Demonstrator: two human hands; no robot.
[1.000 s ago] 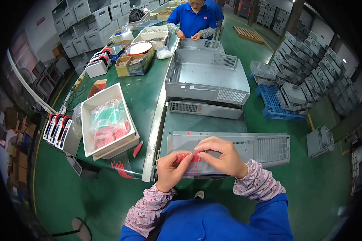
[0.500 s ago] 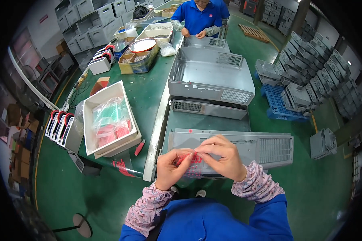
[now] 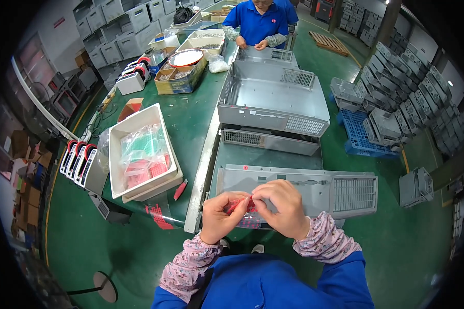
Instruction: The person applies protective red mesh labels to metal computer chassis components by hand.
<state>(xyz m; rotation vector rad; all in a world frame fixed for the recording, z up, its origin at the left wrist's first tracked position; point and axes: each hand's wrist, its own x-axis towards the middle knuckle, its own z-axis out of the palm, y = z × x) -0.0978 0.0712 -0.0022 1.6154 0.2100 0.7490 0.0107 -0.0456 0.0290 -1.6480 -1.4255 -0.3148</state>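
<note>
My left hand [image 3: 219, 217] is closed on a clear sheet of red dot stickers [image 3: 249, 218], its thumb pressed along the sheet. At the sheet's upper edge, the thumb and fingertips of my right hand [image 3: 282, 210] pinch together; whether a single dot is between them is too small to tell. Both hands are over the near edge of a flat grey metal panel [image 3: 314, 198] with a slotted grille at its right end. One red dot [image 3: 246, 168] shows on the panel's far edge.
Left on the green bench [image 3: 191, 134] stands a white bin [image 3: 171, 149] of bagged red and green sheets. Beside it lie a red strip [image 3: 180, 189] and a red-dotted sheet [image 3: 160, 216]. Beyond the panel are open metal cases [image 3: 273, 116]. A co-worker [image 3: 255, 26] stands at the far end.
My right hand has turned, its fingers curling more tightly, and it has shifted slightly left and down at the sheet's edge. The left hand keeps hold of the sheet.
</note>
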